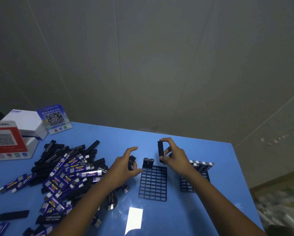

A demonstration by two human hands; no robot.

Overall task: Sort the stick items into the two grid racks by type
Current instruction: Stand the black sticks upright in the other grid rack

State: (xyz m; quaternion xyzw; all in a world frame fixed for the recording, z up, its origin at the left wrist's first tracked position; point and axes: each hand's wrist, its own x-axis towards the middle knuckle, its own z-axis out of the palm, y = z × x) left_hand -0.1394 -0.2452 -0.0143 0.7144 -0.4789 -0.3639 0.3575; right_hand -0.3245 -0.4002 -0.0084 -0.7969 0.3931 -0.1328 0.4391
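Where the blue table (pixel 159 138) meets the grey wall, a large heap of mixed sticks (pixel 62 169), black ones and blue-wrapped ones, lies across its left half, with boxes and QR-code cards (pixel 55 119) behind it. The near grid rack (pixel 153 183) stands at centre with two black sticks (pixel 148 162) upright in its far-left cells, and the far grid rack (pixel 194 181), partly behind the right forearm, carries a row of silver-capped sticks (pixel 202 165). The right hand (pixel 175 155) pinches a black stick (pixel 160 151) upright above the near rack, fingers curled round it, while the left hand (pixel 125 165) curls round another black stick (pixel 131 161) just left of that rack.
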